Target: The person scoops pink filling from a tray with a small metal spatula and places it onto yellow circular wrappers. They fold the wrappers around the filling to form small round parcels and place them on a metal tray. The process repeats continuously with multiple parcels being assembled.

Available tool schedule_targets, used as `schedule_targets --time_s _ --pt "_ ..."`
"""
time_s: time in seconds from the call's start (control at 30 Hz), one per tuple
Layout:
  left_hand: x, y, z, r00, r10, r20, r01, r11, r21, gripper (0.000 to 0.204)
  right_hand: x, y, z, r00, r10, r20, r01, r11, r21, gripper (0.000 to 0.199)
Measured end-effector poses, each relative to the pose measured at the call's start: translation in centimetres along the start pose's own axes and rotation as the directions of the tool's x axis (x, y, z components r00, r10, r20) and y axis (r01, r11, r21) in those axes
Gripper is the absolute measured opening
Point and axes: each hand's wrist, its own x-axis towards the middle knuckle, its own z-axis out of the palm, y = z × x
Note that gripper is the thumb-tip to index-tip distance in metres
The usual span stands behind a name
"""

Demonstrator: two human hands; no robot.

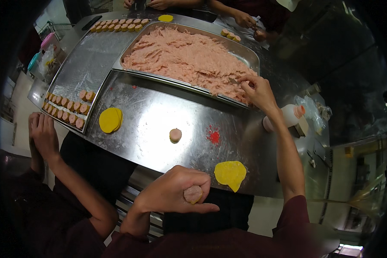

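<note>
The person's left hand (170,189) is nearest, just inside the near edge of the worktop (262,146) as seen from above; its fingers are curled in a narrow ring around a filled dumpling (193,195), pale filling facing up. To its right, yellow wrappers (230,174) lie close to that edge, a pointed corner toward it. Further in, a single dumpling (175,135) has open room on all sides, with a red smear (213,135) to its right and a stack of yellow wrappers (110,120) well to its left.

At far left, a co-worker's hands (45,134) are by the near edge of a metal tray (79,62); dumplings line its near and far ends, with a wide gap between. The right hand (258,92) reaches over the right end of the filling pan (247,53), fingers pinched on a small tool (233,81) at the pink filling (180,56). A white bottle (288,115) stands just beside the right forearm, leaving little room there.
</note>
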Motion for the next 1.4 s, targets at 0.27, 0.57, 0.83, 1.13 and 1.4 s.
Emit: schedule_targets --time_s 0.27,0.57,0.83,1.13,1.4 --pt "-0.5 -0.6 -0.5 0.998 -0.012 -0.055 0.01 1.0 -0.029 0.042 0.8 0.5 -0.1 1.0 -0.004 0.011 0.005 0.996 -0.09 0.027" --pt "0.1 -1.2 -0.4 1.0 -0.017 -0.014 0.017 1.0 -0.025 0.043 1.4 2.3 0.7 0.997 -0.026 0.067 0.016 0.989 0.147 0.027" --pt "0.2 0.8 -0.5 0.949 -0.312 -0.038 0.293 0.923 -0.247 0.032 -3.8 -2.3 -1.9 0.98 0.092 0.174 -0.17 0.837 0.52 0.021" --pt "1.7 -1.2 0.5 0.991 0.011 -0.136 -0.011 1.0 0.0 0.038 -18.2 -10.8 -5.7 0.863 -0.504 -0.024 0.496 0.839 0.223 0.023" --pt "3.5 -0.2 2.5 0.999 0.053 -0.013 -0.052 0.998 0.029 0.033 -23.2 -14.6 -7.0 0.83 -0.548 0.103 0.557 0.801 -0.22 0.04"
